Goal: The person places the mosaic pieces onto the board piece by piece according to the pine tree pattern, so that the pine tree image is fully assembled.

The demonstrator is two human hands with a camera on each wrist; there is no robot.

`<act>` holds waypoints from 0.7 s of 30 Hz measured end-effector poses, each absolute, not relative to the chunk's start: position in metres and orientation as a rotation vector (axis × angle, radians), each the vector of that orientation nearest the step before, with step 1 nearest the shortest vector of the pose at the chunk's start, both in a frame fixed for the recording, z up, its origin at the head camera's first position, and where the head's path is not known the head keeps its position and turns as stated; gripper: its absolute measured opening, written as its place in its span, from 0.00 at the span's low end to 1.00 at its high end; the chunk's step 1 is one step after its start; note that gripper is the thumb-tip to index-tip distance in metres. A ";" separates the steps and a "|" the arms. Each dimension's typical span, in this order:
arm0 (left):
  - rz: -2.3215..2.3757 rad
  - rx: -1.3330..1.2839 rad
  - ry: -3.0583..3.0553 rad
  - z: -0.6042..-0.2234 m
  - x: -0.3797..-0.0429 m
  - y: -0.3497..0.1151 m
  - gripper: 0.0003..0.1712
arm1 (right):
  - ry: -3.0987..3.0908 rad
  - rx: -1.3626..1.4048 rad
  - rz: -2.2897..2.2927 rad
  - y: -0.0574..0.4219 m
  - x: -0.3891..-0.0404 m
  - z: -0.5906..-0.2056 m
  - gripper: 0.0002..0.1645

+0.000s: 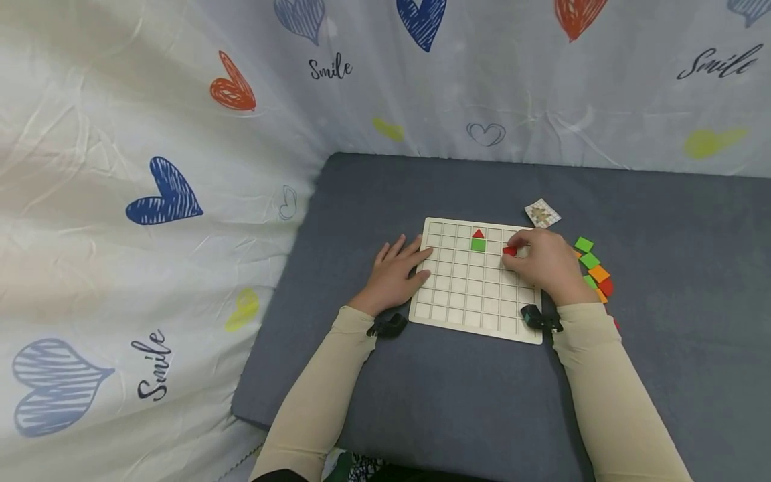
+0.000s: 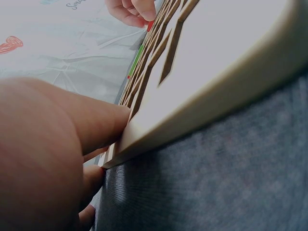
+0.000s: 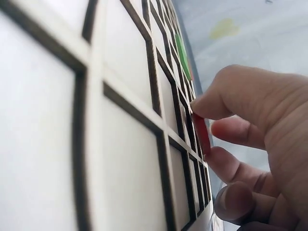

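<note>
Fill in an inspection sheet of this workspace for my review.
Surface: dark gray table.
Job's things: grid board bearing a red triangle tile just beyond a green square tile; loose green, orange and red tiles to its right; patterned card by its far right corner.
Clutter: nothing seen.
Left hand: rests on the board's left edge.
Right hand: pinches a red piece over the board's right side.
Cables: thin cord-like line, lower left; cannot tell what.
Surroundings: heart-printed white fabric reading "Smile".
</note>
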State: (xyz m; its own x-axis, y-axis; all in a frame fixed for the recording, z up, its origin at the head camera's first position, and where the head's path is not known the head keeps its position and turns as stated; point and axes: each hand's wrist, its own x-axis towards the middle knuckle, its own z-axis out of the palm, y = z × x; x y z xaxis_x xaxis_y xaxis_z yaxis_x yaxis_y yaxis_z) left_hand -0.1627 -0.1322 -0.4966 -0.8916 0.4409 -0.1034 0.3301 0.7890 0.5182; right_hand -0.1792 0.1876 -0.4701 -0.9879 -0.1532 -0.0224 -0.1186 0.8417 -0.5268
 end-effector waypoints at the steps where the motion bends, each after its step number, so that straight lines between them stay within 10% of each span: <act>1: 0.741 0.606 2.759 -0.497 -0.163 -0.132 0.33 | 2.956 -0.221 -0.841 0.188 -0.179 -0.470 0.17; 21: 0.740 0.618 2.755 -0.495 -0.162 -0.133 0.33 | 2.934 -0.367 -0.816 0.179 -0.185 -0.472 0.18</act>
State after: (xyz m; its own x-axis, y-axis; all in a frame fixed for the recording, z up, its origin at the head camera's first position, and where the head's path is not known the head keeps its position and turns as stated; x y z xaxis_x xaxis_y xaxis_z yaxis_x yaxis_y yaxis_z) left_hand -0.1624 -0.1334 -0.4948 -0.8868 0.4507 -0.1023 0.3388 0.7845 0.5194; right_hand -0.1849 0.1788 -0.4717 -0.9687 -0.2481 -0.0074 -0.2087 0.8302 -0.5168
